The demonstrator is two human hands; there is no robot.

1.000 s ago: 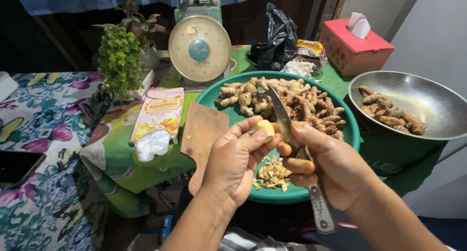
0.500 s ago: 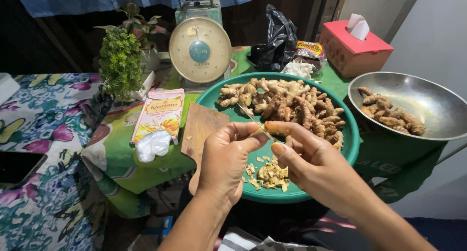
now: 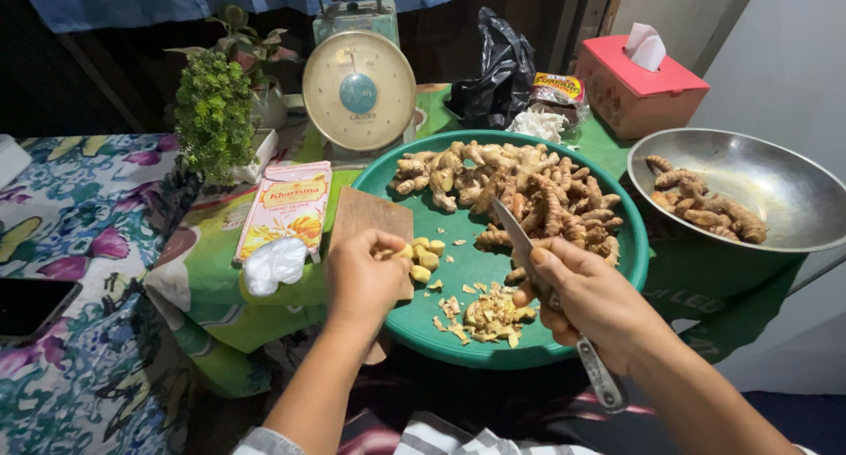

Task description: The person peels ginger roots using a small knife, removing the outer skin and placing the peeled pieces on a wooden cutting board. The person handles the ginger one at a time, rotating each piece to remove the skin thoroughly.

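Note:
A round green tray [image 3: 617,270] lies in front of me with a heap of knobbly ginger roots [image 3: 520,186] at its far side. My right hand [image 3: 590,301] grips a knife [image 3: 515,235] with a metal handle, blade pointing away over the tray. My left hand [image 3: 366,279] hovers at the tray's left rim, fingertips pinched by several small yellow peeled pieces [image 3: 426,257]. A pile of peel scraps [image 3: 489,318] lies near the tray's front. Whether the left fingers still hold a piece is hidden.
A brown board [image 3: 370,217] leans under the tray's left edge. A steel bowl [image 3: 784,169] with more roots stands at right. Behind are a dial scale [image 3: 359,89], a small green plant [image 3: 214,116], a pink tissue box [image 3: 639,85], a black bag [image 3: 502,67], a glove packet [image 3: 286,204].
My hands have parted. The left hand moved left to the tray's rim with the peeled piece, and the right hand with the knife dropped back to the right.

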